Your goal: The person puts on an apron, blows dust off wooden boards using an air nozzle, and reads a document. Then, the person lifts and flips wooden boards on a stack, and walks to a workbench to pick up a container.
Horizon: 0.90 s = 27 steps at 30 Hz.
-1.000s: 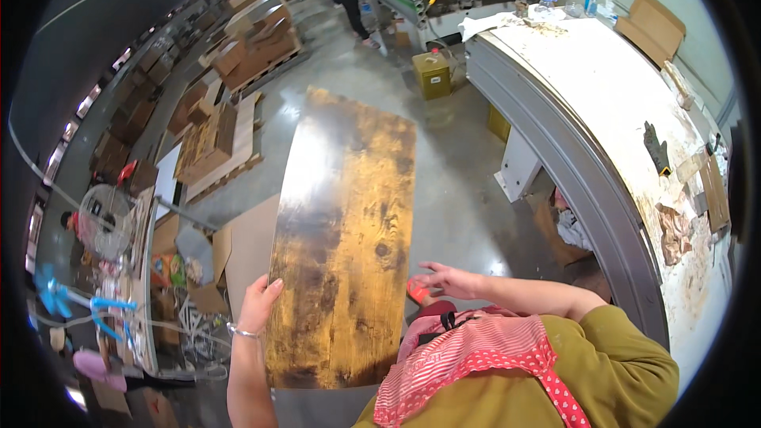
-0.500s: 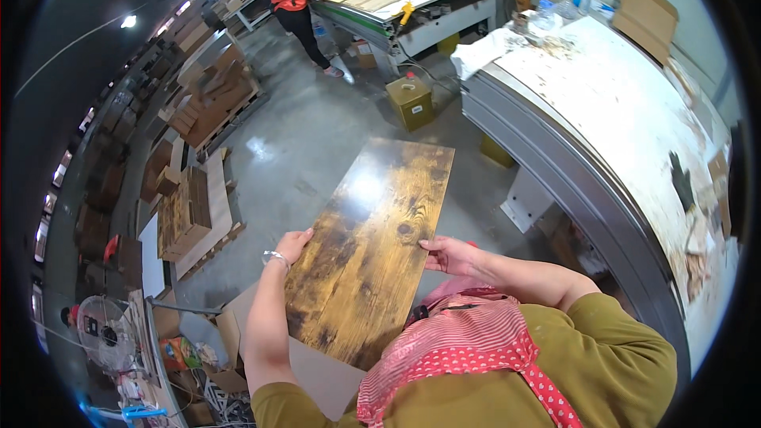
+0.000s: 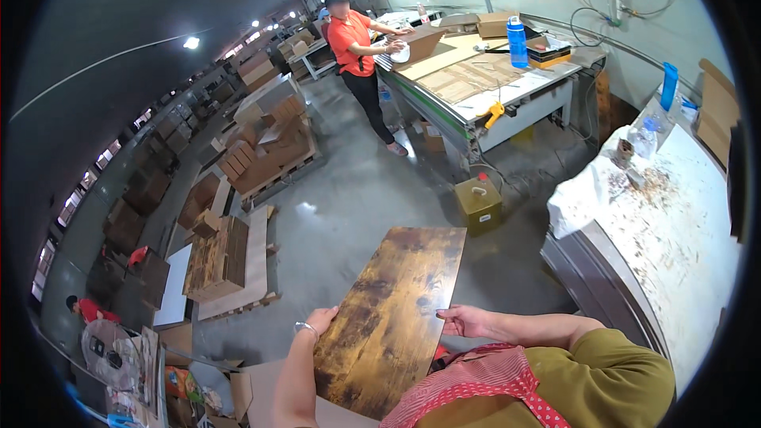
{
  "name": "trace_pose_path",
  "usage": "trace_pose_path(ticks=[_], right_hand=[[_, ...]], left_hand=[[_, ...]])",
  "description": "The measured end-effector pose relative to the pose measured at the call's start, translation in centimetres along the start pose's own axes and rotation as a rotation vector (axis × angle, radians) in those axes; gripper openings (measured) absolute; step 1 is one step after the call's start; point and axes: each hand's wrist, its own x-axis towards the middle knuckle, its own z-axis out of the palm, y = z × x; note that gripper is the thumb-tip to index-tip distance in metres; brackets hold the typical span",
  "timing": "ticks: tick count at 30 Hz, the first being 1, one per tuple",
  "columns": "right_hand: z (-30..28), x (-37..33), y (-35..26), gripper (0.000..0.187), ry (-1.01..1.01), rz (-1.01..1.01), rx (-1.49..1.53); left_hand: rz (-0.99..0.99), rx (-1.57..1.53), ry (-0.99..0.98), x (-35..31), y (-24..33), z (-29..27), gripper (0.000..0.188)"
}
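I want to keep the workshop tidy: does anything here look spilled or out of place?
Yes: brown debris lies scattered on the white worktop at the right; it looks unswept against the pale surface.

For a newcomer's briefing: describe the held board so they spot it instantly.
Start at the white-topped bench at right. Left of it, the left hand and right hand hold a glossy rectangular board by opposite edges. Its brown-gold wood pattern resembles the stack further left, but this single piece is hand-held.

Workshop, apparently wood-panel work: wood-grain stack [image 3: 216, 257], loaded pallets [image 3: 282, 176], debris-strewn tabletop [image 3: 701, 178], yellow hand tool [image 3: 495, 113].
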Motion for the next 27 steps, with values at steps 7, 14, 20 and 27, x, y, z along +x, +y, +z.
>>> trace_pose_path(ticks=[7,14,20,27], right_hand=[[3.5,7.0,-9.2,0.015,0.09,-0.034,-0.016],[4.5,12.7,-16.3,0.015,0.1,-0.138,-0.011],[5.6,15.7,-24.1,0.019,0.094,-0.125,0.016],[3.7,21.1,-34.2,0.02,-0.05,-0.063,-0.084]], left_hand=[[-0.014,-0.045,-0.058,11.9,5.4,-6.4,0.044],[-0.002,-0.084,-0.055,22.8,8.6,-11.2,0.04],[0.055,-0.201,0.021,28.0,13.2,-14.1,0.036],[0.03,-0.338,0.114,33.6,17.3,-17.7,0.037]])
